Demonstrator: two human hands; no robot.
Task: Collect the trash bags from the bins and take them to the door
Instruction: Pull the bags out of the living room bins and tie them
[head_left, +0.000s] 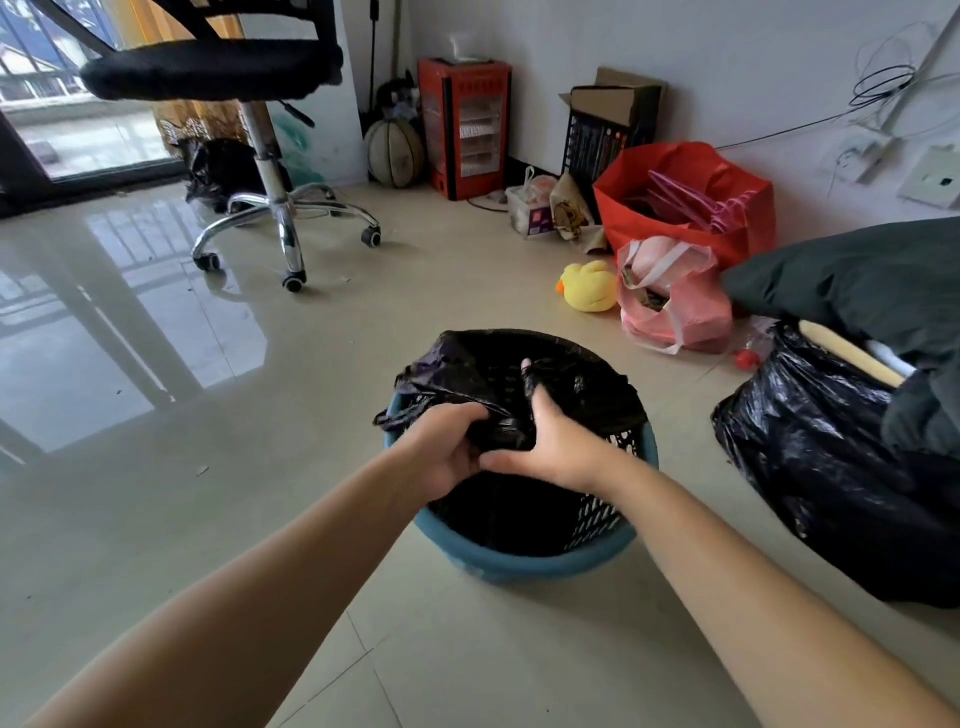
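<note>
Over the blue bin (519, 564) on the floor, both hands meet at its near rim: left hand (441, 452) & right hand (553, 449), fingers curled, pinching gathered black trash bag (498, 374) w/ bag body straight below, inside bin; lift looks vertical

Both bare arms are reaching forward and down, the forearms coming together. The left hand (449, 449) is curling its fingers closed in a grip. The right hand (553, 447) is pinching beside it, thumb touching the left hand.
</note>
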